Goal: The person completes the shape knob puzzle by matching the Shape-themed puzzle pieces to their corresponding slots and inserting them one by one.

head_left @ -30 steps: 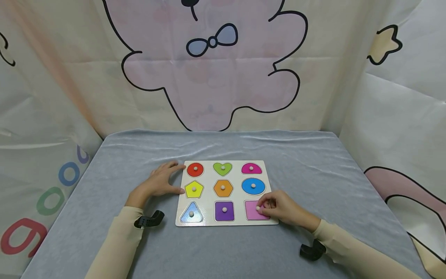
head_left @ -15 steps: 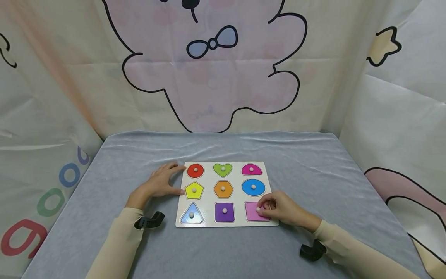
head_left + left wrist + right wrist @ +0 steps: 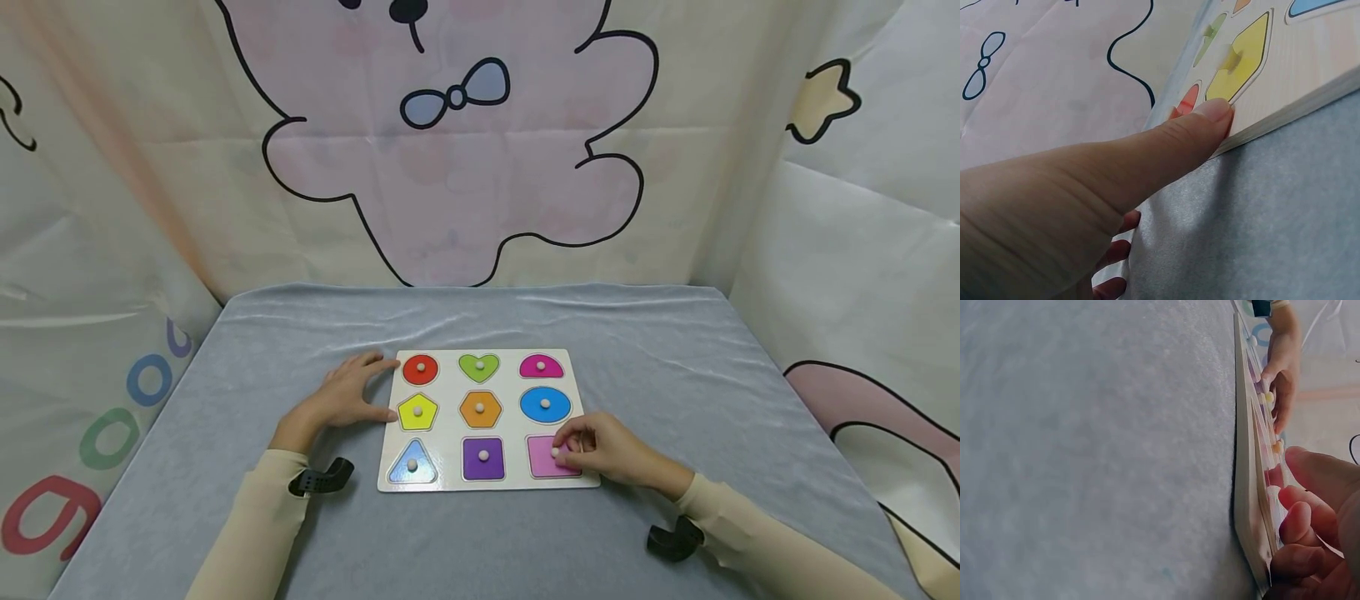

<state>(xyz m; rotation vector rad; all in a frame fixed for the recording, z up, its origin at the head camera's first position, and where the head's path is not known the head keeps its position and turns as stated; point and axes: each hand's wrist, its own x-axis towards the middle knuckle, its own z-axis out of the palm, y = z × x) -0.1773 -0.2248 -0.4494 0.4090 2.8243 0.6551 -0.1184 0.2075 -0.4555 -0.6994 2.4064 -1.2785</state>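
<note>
A white wooden peg puzzle board (image 3: 450, 450) lies flat on the cloth, with coloured shapes sitting in its recesses, each bearing a small round knob. At its lower right corner my right hand (image 3: 611, 450) pinches the knob of the pink rectangle piece (image 3: 542, 454) between thumb and fingertips; the hand covers part of that piece. My left hand (image 3: 337, 396) spreads along the board's left edge, its thumb (image 3: 1213, 111) touching the rim beside the yellow pentagon piece (image 3: 1244, 59) and a fingertip near the red circle piece (image 3: 421, 369).
Purple square (image 3: 472, 467), blue triangle (image 3: 423, 475), orange hexagon (image 3: 491, 408), blue oval (image 3: 532, 404), green heart (image 3: 468, 362) and magenta half-round (image 3: 528, 367) pieces fill the other recesses. A grey-blue cloth (image 3: 480, 542) covers the table. Printed curtains (image 3: 337, 250) stand behind and at both sides.
Both hands and the board keep their places; the whole head view has shifted slightly downward in the picture. No piece has visibly moved.
</note>
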